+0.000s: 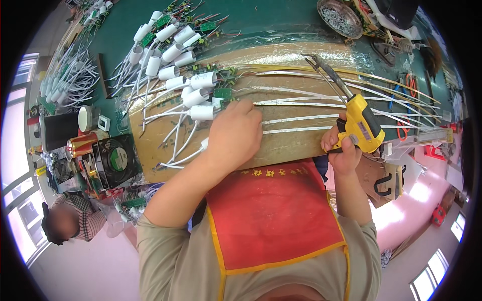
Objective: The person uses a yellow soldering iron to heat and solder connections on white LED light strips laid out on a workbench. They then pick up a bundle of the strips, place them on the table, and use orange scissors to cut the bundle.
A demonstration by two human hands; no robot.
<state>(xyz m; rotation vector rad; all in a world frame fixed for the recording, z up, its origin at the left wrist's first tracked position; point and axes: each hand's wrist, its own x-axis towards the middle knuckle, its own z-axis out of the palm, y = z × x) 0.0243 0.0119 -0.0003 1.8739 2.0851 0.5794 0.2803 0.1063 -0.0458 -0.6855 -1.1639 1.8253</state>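
My right hand (344, 148) is wrapped round the handle of a yellow soldering gun (362, 124). Its long metal tip points up and to the left, above several white LED strips (301, 103). My left hand (237, 129) is closed, resting at the left ends of the strips beside a green circuit board (222, 93). What its fingertips hold is hidden beneath the hand. Just left of it lie white cylindrical housings (202, 113) with white cables (176, 138), lined up along a brown board (281, 146).
More housings with circuit boards (173, 52) lie on the green table (251, 20). A bundle of white cables (75, 75) is at the far left. A black fan (118, 158) stands at left, a round metal dish (340, 19) at far right. Another person (75, 220) is at lower left.
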